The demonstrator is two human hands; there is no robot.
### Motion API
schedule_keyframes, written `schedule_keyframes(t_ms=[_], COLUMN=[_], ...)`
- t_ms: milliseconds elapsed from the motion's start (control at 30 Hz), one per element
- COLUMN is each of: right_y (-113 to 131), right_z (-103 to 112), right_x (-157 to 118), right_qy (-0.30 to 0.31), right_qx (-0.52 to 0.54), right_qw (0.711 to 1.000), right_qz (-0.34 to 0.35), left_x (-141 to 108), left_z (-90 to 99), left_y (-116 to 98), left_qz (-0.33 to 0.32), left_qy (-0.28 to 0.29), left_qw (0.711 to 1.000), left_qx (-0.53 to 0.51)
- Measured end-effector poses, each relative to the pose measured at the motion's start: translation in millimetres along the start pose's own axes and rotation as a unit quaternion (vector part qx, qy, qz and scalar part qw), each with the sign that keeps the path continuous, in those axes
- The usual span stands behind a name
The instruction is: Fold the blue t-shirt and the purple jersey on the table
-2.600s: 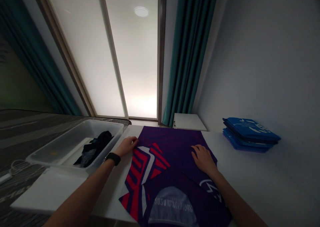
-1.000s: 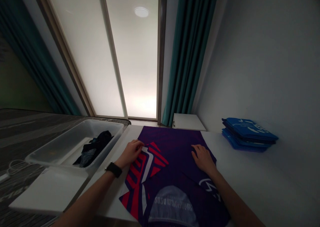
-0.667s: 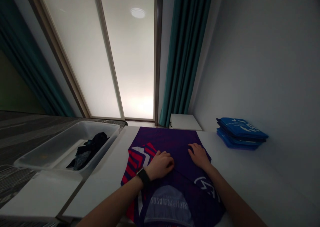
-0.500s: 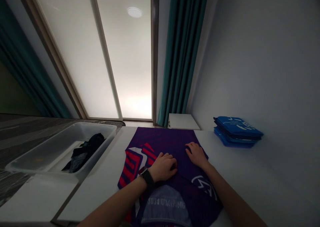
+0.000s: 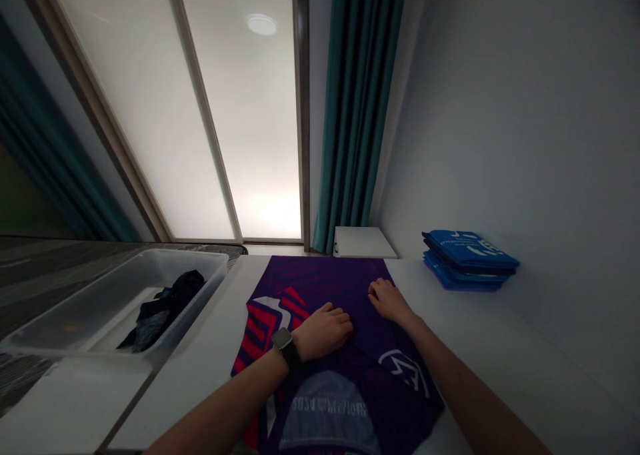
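A purple shirt [image 5: 320,275] lies spread on the white table, with red stripes and white marks on its left side. A grey panel with pale lettering shows at its near end, and a white logo on its right. My left hand [image 5: 327,331], with a dark watch on the wrist, rests on the middle of the shirt, its fingers curled into the cloth. Farther up and to the right, my right hand [image 5: 387,299] has its bent fingers closed on the shirt near its right edge. Both sets of fingertips are partly hidden.
A clear plastic bin [image 5: 210,268] with dark clothes [image 5: 163,311] stands at the left. Blue folded packs [image 5: 470,258] are stacked at the right by the wall. A small white cabinet [image 5: 365,241] and a teal curtain [image 5: 355,121] are beyond the table.
My right hand's fingers have drawn closer together on the cloth. The left hand has barely moved. The whole view has shifted slightly.
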State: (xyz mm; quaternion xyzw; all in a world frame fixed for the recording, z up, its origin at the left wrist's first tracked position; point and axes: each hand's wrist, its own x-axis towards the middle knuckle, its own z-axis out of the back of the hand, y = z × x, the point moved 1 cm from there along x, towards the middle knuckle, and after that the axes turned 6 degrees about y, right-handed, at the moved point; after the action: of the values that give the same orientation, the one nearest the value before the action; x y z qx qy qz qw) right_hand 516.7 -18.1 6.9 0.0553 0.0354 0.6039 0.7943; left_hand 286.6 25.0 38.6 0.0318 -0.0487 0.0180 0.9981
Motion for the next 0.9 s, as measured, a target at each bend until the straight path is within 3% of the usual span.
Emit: schedule_keyframes(t_ms=[167,367,567,733,900], right_y=[3,10,-5,-6,2], right_z=[5,1,3,1,-5], right_x=[6,3,-2,-12,-20], right_qy=[0.01,0.0,-0.004,-0.02,-0.042], right_qx=[-0.009,-0.012,-0.004,-0.021,-0.041], right_qw=[1.0,1.0,1.0,0.999,0.998], right_qz=[0.003,0.004,0.023,0.029,0.025], left_x=[-8,-21,-37,-49,-52], left_z=[8.7,-0.9,-3.0,-25.8,-43.9], left_y=[15,28,48,47,37], left_qz=[0.036,0.068,0.194,0.262,0.293], left_qy=[-0.012,0.004,-0.055,-0.024,-0.03], left_qw=[0.999,0.996,0.967,0.957,0.953], left_qx=[-0.017,-0.055,-0.155,-0.119,-0.07])
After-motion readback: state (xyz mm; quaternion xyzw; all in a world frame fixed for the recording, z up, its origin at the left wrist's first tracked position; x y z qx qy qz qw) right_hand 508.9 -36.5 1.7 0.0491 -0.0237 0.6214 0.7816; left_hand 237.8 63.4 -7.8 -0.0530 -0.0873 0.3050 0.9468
